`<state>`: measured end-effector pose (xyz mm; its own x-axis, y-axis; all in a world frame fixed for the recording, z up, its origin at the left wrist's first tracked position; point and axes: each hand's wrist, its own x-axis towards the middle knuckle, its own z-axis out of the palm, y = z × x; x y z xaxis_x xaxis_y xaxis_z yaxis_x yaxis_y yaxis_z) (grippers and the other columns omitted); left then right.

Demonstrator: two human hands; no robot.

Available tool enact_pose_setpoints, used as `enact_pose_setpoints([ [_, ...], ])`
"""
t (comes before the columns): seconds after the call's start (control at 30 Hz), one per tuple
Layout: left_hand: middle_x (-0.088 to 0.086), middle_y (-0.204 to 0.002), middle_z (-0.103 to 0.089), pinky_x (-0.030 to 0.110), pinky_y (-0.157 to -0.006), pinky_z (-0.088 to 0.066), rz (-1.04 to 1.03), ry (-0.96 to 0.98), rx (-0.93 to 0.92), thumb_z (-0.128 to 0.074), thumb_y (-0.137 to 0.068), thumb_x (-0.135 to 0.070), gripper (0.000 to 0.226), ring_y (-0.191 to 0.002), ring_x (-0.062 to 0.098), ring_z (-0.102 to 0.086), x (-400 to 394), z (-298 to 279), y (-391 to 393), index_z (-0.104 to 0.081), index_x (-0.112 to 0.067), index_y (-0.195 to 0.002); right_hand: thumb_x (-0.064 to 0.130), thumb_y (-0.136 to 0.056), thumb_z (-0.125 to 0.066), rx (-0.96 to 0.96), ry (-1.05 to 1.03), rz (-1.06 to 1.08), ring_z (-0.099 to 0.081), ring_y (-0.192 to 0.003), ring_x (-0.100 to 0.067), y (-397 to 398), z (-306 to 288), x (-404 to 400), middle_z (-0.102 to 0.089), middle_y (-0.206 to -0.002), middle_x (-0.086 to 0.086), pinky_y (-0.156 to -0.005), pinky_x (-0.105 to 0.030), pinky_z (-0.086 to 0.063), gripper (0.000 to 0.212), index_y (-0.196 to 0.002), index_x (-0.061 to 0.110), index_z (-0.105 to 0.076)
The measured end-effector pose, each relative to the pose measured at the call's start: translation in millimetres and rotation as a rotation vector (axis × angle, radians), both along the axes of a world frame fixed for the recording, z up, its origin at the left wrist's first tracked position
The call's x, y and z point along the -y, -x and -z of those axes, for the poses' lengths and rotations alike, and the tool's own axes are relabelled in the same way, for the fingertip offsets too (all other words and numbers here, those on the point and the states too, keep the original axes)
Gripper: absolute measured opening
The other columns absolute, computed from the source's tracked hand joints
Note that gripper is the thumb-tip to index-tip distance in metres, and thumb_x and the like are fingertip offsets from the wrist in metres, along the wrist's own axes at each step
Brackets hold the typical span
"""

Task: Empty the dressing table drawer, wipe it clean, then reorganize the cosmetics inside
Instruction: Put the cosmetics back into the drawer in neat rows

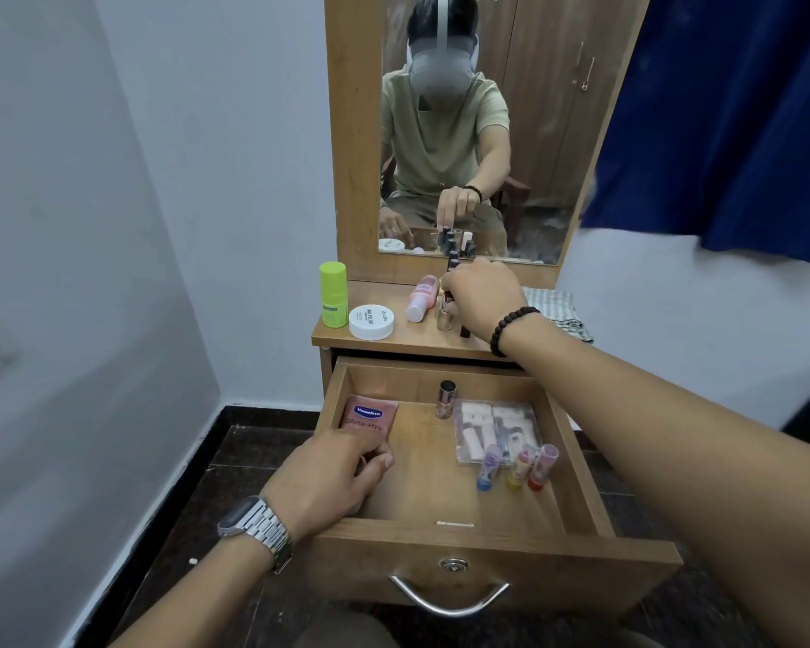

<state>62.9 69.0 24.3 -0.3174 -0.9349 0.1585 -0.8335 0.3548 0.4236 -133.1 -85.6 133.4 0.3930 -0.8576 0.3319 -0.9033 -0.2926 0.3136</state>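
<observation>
The emptying is under way, roughly half done by the look of it. The right hand [480, 297] reaches over the open drawer [487, 540] to the tabletop [394, 346], its fingers curled down among a cluster of small nail polish bottles [445, 315]; whether the grip is grasping one or has just released it cannot be told. Just left of that grip lie a pink bottle [421, 299], a white jar [371, 322] and, farther left, a green bottle [334, 294]. A checked cloth [557, 308] sits just right of the wrist, probably for the wiping.

The left hand [333, 479] is down in the drawer's left side, its grip grasping the near end of a pink lotion tube [370, 416]. To the right of this grip remain one nail polish bottle [446, 398], a clear packet [494, 427] and three lip balm sticks [517, 467] beside it.

Those items are still to come out; wiping and rearranging have not begun.
</observation>
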Motion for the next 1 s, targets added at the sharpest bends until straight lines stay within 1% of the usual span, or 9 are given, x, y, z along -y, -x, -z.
enact_pose_setpoints([
  [0.17, -0.016, -0.086, -0.065, 0.016, -0.059, -0.041, 0.005, 0.008, 0.004, -0.049, -0.095, -0.040, 0.018, -0.071, 0.004, -0.058, 0, 0, 0, -0.064, -0.031, -0.091, 0.012, -0.093, -0.052, 0.043, 0.000, -0.021, -0.057, -0.098, -0.027, -1, -1, 4, -0.067, -0.100, -0.006, -0.075, -0.033, -0.038, 0.018, -0.106, 0.015, -0.063],
  [0.27, -0.017, -0.089, -0.065, 0.017, -0.061, -0.044, 0.010, 0.002, 0.006, -0.048, -0.095, -0.040, 0.018, -0.073, 0.003, -0.058, -1, 0, 0, -0.064, -0.031, -0.092, 0.012, -0.091, -0.054, 0.064, -0.023, -0.022, -0.058, -0.092, -0.027, 0, -1, 5, -0.067, -0.094, -0.005, -0.072, -0.032, -0.036, 0.014, -0.102, 0.015, -0.063],
  [0.37, -0.016, -0.088, -0.065, 0.021, -0.063, -0.047, 0.004, 0.006, 0.007, -0.048, -0.095, -0.040, 0.018, -0.073, 0.003, -0.058, -1, -1, 0, -0.064, -0.031, -0.092, 0.016, -0.089, -0.057, 0.080, -0.044, -0.051, -0.058, -0.090, -0.026, 2, -1, 5, -0.068, -0.092, -0.003, -0.076, -0.033, -0.039, 0.011, -0.097, 0.017, -0.063],
  [0.47, -0.017, -0.090, -0.065, 0.018, -0.062, -0.045, 0.002, 0.007, 0.004, -0.048, -0.095, -0.041, 0.019, -0.072, 0.002, -0.057, -1, 0, 0, -0.064, -0.032, -0.095, 0.021, -0.085, -0.057, 0.118, 0.017, -0.140, -0.059, -0.091, -0.023, 1, -1, -4, -0.068, -0.094, -0.001, -0.073, -0.030, -0.037, 0.013, -0.096, 0.019, -0.065],
  [0.53, -0.017, -0.093, -0.065, 0.018, -0.063, -0.046, 0.006, 0.010, 0.004, -0.047, -0.095, -0.042, 0.020, -0.074, 0.001, -0.057, -1, -1, 0, -0.065, -0.032, -0.097, 0.024, -0.083, -0.058, 0.200, 0.058, -0.227, -0.060, -0.091, -0.021, -4, -2, -18, -0.069, -0.095, 0.002, -0.072, -0.029, -0.042, 0.017, -0.097, 0.021, -0.067],
  [0.6, -0.018, -0.094, -0.065, 0.016, -0.061, -0.043, 0.008, 0.017, 0.000, -0.048, -0.095, -0.041, 0.020, -0.072, -0.001, -0.055, -2, -1, 0, -0.065, -0.031, -0.097, 0.027, -0.082, -0.061, 0.267, -0.014, -0.278, -0.061, -0.090, -0.018, -11, 2, -35, -0.069, -0.094, 0.005, -0.069, -0.030, -0.049, 0.016, -0.096, 0.023, -0.067],
  [0.77, -0.020, -0.087, -0.060, 0.011, -0.054, -0.030, 0.019, 0.022, 0.006, -0.048, -0.095, -0.040, 0.019, -0.065, -0.003, -0.050, -3, -3, 1, -0.065, -0.031, -0.096, 0.023, -0.078, -0.065, 0.289, -0.297, -0.218, -0.059, -0.081, -0.015, -17, 38, -56, -0.063, -0.086, 0.008, -0.064, -0.034, -0.047, 0.017, -0.093, 0.026, -0.057],
  [0.83, -0.018, -0.090, -0.063, 0.013, -0.055, -0.031, 0.021, 0.023, 0.008, -0.048, -0.095, -0.039, 0.018, -0.066, -0.003, -0.050, -2, -2, 1, -0.064, -0.031, -0.095, 0.020, -0.077, -0.066, 0.301, -0.329, -0.191, -0.057, -0.079, -0.018, -16, 56, -52, -0.062, -0.084, 0.006, -0.067, -0.036, -0.051, 0.017, -0.089, 0.024, -0.053],
  [1.0, -0.015, -0.096, -0.066, 0.026, -0.067, -0.046, 0.015, 0.023, 0.021, -0.048, -0.094, -0.040, 0.018, -0.078, 0.003, -0.055, 0, 1, 0, -0.063, -0.032, -0.096, 0.014, -0.083, -0.060, 0.262, -0.338, -0.141, -0.057, -0.080, -0.023, -22, 87, -40, -0.063, -0.088, 0.001, -0.060, -0.032, -0.041, 0.016, -0.093, 0.020, -0.049],
])
